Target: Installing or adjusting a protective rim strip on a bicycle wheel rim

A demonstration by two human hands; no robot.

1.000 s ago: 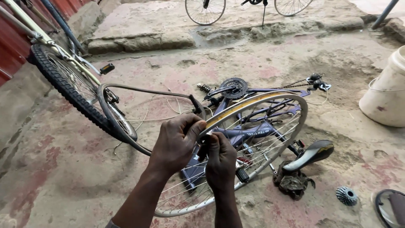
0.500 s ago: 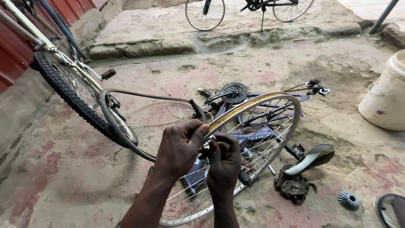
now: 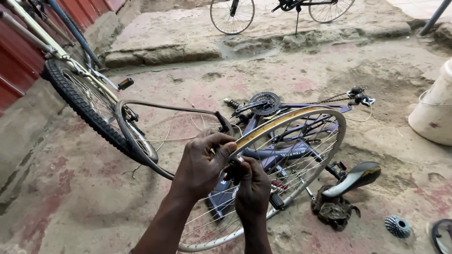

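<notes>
**Both hands on a bare wheel rim, bike frame lying behind**

Your left hand [image 3: 202, 162] wraps over the top edge of the bare wheel rim [image 3: 325, 157], fingers curled round it, clenched on the metal at about the rim's 10 o'clock. Your right hand [image 3: 252, 188] sits just below and right of it, fingers pinched shut near the rim's inner side where the spokes [image 3: 301, 164] meet it; something small seems held in the pinch, can't tell what. The two hands touch or nearly touch.

The rim stands tilted in front of you, centre frame, yellow tape strip on its inner bed showing at 12 o'clock. No tyre on it.

A loose tyre or tube hoop [image 3: 160, 108] hangs off to 10 o'clock of your hands, its near end passing just behind your left hand.

Behind the rim, a purple bike frame [image 3: 282, 150] lies on the ground, chainring [image 3: 265, 102] at 12 o'clock, black saddle [image 3: 353, 178] at 3 o'clock resting on a dark rag [image 3: 332, 211].

A sprocket cluster [image 3: 398, 226] lies on the ground at 4 o'clock, well apart. A white bucket [image 3: 435, 110] sits at the right edge, 2 o'clock. Another bicycle [image 3: 75, 94] with a knobby tyre leans by the red wall at 10 o'clock. A third bicycle [image 3: 282, 11] stands on the raised slab at 12 o'clock, far off. The ground is bare dirty concrete [image 3: 70, 197].
</notes>
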